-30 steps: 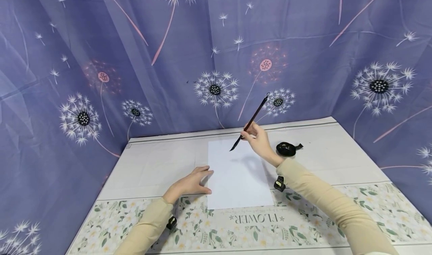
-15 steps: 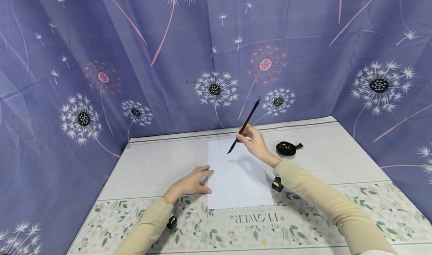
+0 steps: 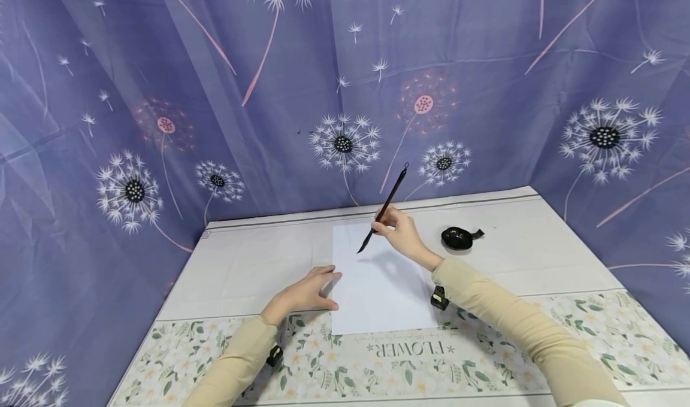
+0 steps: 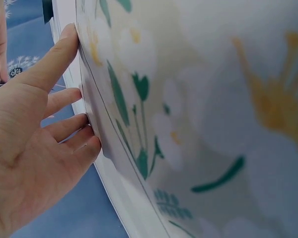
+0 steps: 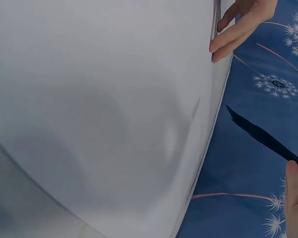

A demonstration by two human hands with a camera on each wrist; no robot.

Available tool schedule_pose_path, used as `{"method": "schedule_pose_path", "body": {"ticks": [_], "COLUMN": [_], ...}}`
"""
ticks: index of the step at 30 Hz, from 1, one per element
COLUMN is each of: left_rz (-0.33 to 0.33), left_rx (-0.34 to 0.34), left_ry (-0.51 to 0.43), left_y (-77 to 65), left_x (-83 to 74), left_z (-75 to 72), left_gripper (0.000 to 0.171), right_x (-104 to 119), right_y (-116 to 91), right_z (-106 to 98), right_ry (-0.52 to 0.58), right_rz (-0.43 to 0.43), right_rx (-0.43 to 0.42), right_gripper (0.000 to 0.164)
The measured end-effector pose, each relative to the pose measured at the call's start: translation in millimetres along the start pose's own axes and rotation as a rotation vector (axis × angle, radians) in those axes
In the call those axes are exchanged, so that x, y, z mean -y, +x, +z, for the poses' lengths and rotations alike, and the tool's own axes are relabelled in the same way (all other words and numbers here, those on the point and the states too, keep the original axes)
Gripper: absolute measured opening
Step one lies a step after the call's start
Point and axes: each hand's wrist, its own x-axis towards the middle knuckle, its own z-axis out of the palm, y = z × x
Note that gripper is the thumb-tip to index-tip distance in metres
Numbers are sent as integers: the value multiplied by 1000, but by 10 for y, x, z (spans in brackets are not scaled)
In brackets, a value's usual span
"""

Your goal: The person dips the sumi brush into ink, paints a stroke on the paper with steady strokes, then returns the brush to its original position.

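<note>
Pinched in my right hand [image 3: 398, 234] is a dark writing brush [image 3: 392, 196], its loop end up and its black tip pointing down to the left. The tip hangs over the upper part of a blank white sheet of paper [image 3: 377, 302]; in the right wrist view the brush [image 5: 265, 139] stands apart from the paper [image 5: 89, 99], above its shadow. My left hand [image 3: 302, 290] lies at the sheet's left edge with spread, relaxed fingers, fingertips on the table and the paper's edge. In the left wrist view the left hand's palm [image 4: 35, 134] shows, holding nothing.
A small black glossy dish [image 3: 457, 238] with a short handle stands right of the paper. Beneath lies a white tablecloth [image 3: 259, 257] with a floral band and the word FLOWER. A purple dandelion-print curtain [image 3: 269, 173] rises behind and at both sides.
My right hand has shifted left and toward me with the brush, whose tip has come lower over the paper. The left hand, the paper and the black dish have stayed put.
</note>
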Motion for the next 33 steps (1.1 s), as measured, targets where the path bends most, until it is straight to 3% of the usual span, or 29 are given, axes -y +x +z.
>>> {"method": "schedule_pose_path", "body": {"ticks": [14,25,33], "left_rz": [-22,-18,-19], "left_rx": [13,4,8], "left_ry": [-4,-3,8], "left_y": [-18,-5,0], "left_x": [-5,-5,0], "left_z": [7,2,10], "left_gripper": [80,80,81], "right_x": [87,-365,-363], "right_y": [-76,-2,-30], "right_z": [110,206,206], "right_ry": [-102,-123,-171], "right_rz": [8,2,-18], "right_rx": [0,18,25], "right_gripper": [16,15,13]}}
